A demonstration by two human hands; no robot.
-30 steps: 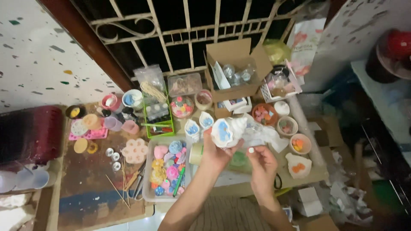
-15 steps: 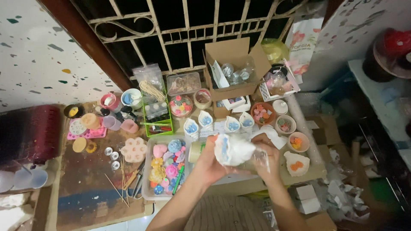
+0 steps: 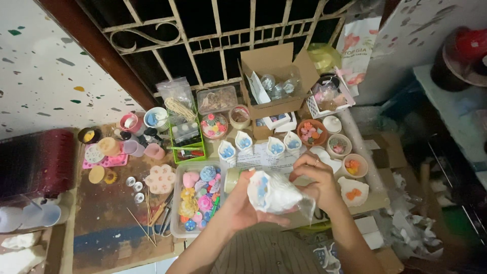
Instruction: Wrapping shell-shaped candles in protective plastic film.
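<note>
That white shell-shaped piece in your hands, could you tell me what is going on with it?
Both hands hold the white shell-shaped piece over the crowded craft table. The left hand cradles it from below; the right hand grips the clear plastic wrap around it. Similar small shells stand in a row behind.

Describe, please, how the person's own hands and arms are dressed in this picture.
Both forearms are bare, with no sleeves or gloves in view. The left hand shows no jewellery. The right hand appears to carry a thin ring on one finger, too small to make out clearly. No watch or bracelet shows on either wrist.
</note>
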